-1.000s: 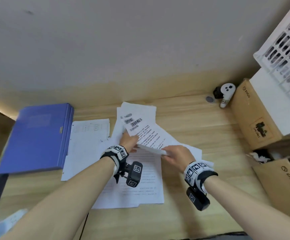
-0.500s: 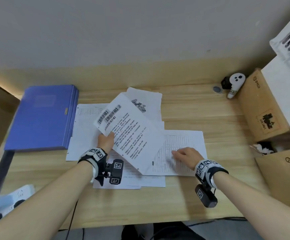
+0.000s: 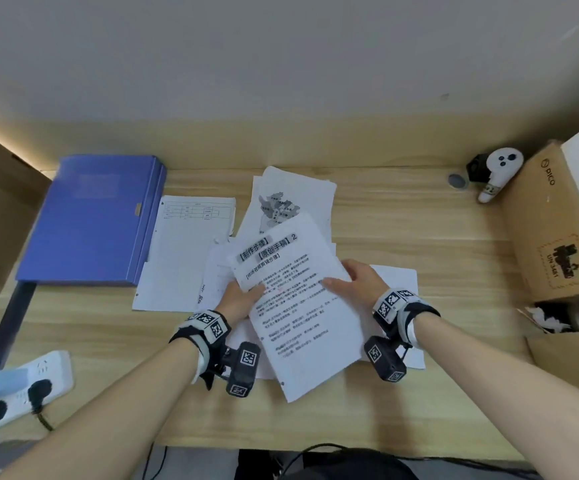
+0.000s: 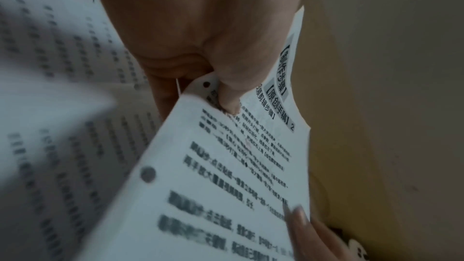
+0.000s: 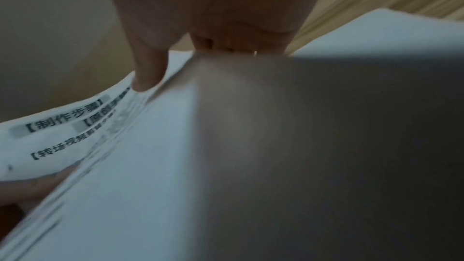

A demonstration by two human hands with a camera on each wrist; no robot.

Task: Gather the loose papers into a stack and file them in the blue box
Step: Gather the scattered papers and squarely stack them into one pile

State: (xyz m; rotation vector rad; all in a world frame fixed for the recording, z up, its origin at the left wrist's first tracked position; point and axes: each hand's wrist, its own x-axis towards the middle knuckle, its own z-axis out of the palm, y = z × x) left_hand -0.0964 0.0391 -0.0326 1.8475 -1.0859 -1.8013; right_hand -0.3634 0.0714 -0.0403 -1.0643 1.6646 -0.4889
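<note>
**Two hands lift a printed sheet while other papers lie scattered beside a closed blue box**

A person stands over a pale wooden counter (image 3: 402, 230). Both hands hold one white printed sheet with a bold heading (image 3: 295, 299), raised and tilted above the other papers. The left hand (image 3: 241, 299) has its grip closed on the sheet's left edge, thumb on top near a punched hole. The right hand (image 3: 357, 280) pinches the right edge, thumb on the printed side, fingers behind.

Beneath and around it, loose white papers are spread out: a sheet with a grey map (image 3: 281, 202) towards the back, a form with a small table (image 3: 184, 251) to the left, and a sheet under the right wrist (image 3: 399, 278). The flat blue plastic file box (image 3: 90, 220) lies closed at the left, its edge resting on the form.

Judging by this layout, the gathering step is in hand and filing has not begun. The next move probably calls for laying this sheet onto another, squaring the edges, then collecting the outlying sheets. The form is partly pinned beneath the box, so it likely needs sliding free. The box must be opened before anything goes in.

A white power strip (image 3: 14, 386) sits at the near left; brown cardboard boxes (image 3: 558, 230) stand at the right.
</note>
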